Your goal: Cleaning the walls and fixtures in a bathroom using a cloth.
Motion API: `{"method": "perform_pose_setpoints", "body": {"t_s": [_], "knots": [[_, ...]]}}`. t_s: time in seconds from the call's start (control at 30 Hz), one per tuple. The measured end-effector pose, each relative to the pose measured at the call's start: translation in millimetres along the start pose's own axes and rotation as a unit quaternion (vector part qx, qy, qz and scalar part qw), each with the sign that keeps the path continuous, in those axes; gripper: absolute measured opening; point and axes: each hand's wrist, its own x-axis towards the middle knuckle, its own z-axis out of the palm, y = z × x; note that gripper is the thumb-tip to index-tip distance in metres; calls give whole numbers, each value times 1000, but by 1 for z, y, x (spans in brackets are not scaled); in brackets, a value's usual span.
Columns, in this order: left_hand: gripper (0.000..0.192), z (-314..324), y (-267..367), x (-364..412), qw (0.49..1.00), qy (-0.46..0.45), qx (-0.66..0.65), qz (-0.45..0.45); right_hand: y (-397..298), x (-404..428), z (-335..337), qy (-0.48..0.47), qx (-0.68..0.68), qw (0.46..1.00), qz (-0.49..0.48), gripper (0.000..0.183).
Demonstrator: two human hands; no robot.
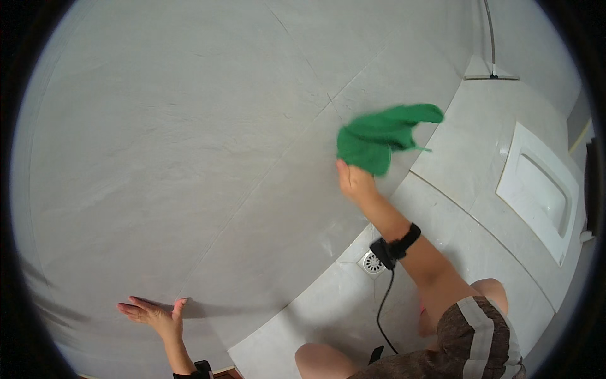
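Observation:
A green cloth (pixel 378 132) lies bunched under my right hand (pixel 355 181), against the grey tiled wall (pixel 199 156). Its loose end trails off towards the wall's lower edge, and most of my fingertips are hidden by it. My left hand (pixel 154 315) is spread at the lower left, thumb apart from the fingers, and holds nothing. It rests at the same wall, though how firmly it touches I cannot tell. A black band with a small device (pixel 393 247) is strapped around my right wrist, and a cable (pixel 383 308) runs down from it.
Beneath my right forearm, a round metal floor drain (pixel 373 263) sits in the pale tiled floor (pixel 326 284). A raised step (pixel 464 175) to the right carries a white squat toilet (pixel 539 194). At the upper right, a long-handled floor squeegee (pixel 492 76) stands by the wall.

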Motion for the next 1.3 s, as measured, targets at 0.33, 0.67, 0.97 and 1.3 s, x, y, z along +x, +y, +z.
{"method": "perform_pose_setpoints", "body": {"t_s": [0.33, 0.67, 0.97, 1.3], "knots": [[117, 9, -10, -6, 1000, 6, 12, 4, -9, 5, -2, -182, -1, 980, 75, 34], [115, 3, -3, -5, 1000, -6, -15, -20, -76, 53, 10, -116, 77, 985, -97, 24], [113, 1, -4, -7, 1000, -5, -9, -18, 85, 160, -14, 43, 41, 987, 149, 48], [115, -2, -5, -4, 1000, -15, 12, -5, -21, 32, 9, -142, -60, 983, -104, 31]]}}
